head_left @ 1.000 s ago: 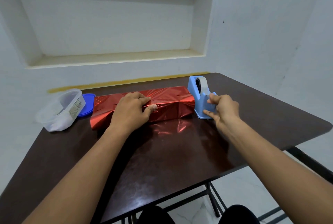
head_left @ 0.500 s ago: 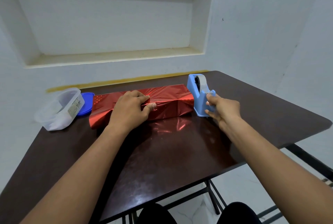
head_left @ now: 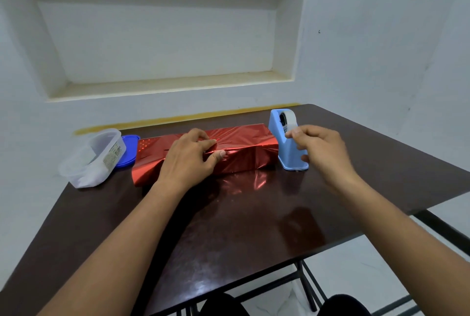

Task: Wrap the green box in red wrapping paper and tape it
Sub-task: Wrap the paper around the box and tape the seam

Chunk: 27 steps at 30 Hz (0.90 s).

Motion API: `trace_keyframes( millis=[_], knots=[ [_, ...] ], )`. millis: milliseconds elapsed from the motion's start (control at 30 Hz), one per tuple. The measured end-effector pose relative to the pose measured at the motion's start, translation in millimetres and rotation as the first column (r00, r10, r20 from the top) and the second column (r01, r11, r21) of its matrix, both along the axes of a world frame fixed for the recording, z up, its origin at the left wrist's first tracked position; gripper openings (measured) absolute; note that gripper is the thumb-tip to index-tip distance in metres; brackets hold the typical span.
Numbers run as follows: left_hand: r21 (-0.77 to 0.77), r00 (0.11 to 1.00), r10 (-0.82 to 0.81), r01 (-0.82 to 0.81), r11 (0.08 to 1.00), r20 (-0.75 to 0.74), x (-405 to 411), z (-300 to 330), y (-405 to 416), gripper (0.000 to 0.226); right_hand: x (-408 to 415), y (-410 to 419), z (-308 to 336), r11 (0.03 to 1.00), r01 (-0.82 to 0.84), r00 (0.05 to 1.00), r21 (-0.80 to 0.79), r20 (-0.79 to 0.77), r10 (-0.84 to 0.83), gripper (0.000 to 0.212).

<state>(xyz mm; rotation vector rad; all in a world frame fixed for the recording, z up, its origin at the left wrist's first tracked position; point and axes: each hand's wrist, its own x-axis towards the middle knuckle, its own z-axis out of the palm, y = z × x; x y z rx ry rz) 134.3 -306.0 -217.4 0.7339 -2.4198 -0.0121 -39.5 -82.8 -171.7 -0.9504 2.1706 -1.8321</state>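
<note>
The box lies wrapped in shiny red wrapping paper [head_left: 244, 155] along the far side of the dark table [head_left: 254, 226]; none of the green box shows. My left hand [head_left: 189, 160] sits on the middle of the parcel, fingers on top and thumb on the front face, pinching the paper seam. A light blue tape dispenser [head_left: 287, 148] stands upright just right of the parcel. My right hand [head_left: 320, 150] is at the dispenser's front. Its thumb and forefinger pinch the white tape end near the cutter; the hand is slightly blurred.
A clear plastic container [head_left: 94, 158] lies tilted at the table's far left, with a blue lid [head_left: 127, 154] behind it. A white wall with a recessed niche [head_left: 162, 43] rises just behind the table. The table's right and near edges drop to the floor.
My right hand has risen from the dispenser's lower front to the tape end at its cutter. My left hand has stayed on the paper seam.
</note>
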Motion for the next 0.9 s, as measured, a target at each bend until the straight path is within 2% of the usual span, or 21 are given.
trace_keyframes(
  millis=[67,167,300,500,633,733,900],
  knots=[
    [-0.002,1.000,0.006,-0.006,1.000,0.023,0,1,1,0.064,3,-14,16,0.982,-0.180,0.982,0.059,0.067,0.176,0.021],
    [0.040,1.000,-0.006,0.006,0.999,-0.002,1,2,0,0.085,5,-44,35,0.899,-0.398,0.917,0.183,0.114,0.383,0.022],
    [0.054,0.999,0.013,-0.010,0.999,-0.045,0,1,-1,0.100,-4,-93,46,0.745,-0.551,0.828,0.376,0.136,0.544,0.023],
    [0.041,0.997,0.044,-0.041,0.998,-0.057,0,-4,-6,0.098,-8,-149,58,0.544,-0.547,0.775,0.636,0.140,0.616,0.023],
    [0.037,0.998,0.042,-0.039,0.999,-0.056,0,-4,-5,0.091,-13,-167,57,0.442,-0.536,0.740,0.719,0.148,0.656,0.021],
    [0.045,0.997,0.036,-0.033,0.998,-0.069,0,-4,-5,0.085,-17,-172,55,0.417,-0.540,0.730,0.731,0.160,0.664,0.020],
    [0.039,0.996,0.038,-0.035,0.999,-0.086,-1,-5,-5,0.080,-19,-174,49,0.443,-0.517,0.740,0.732,0.122,0.662,0.017]
  ],
)
